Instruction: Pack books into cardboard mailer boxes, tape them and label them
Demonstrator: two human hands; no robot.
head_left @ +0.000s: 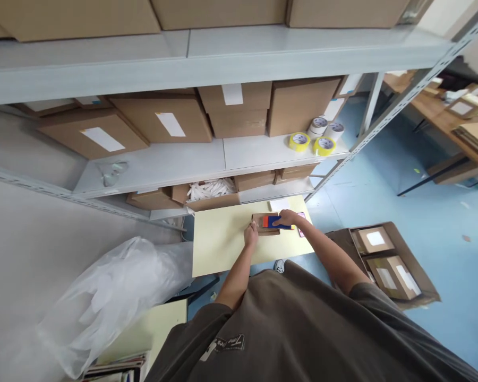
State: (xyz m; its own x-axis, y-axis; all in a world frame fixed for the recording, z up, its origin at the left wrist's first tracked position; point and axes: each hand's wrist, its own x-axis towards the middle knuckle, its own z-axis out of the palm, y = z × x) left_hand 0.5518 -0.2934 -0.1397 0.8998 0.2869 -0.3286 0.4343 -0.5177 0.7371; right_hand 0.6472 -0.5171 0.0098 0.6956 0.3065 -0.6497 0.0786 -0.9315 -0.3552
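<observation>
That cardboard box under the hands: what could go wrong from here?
The blue and orange item under the right hand might slide off the shallow cardboard box, which the left hand touches only at one edge. The pink-edged card lies close to the pale yellow table's edge and could get knocked off.

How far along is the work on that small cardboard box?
Done: the blue and orange item already sits on the small cardboard box. In hand: the right hand presses on it, the left hand touches the box's edge. Remaining: it looks unsealed; tape rolls sit on the shelf.
</observation>
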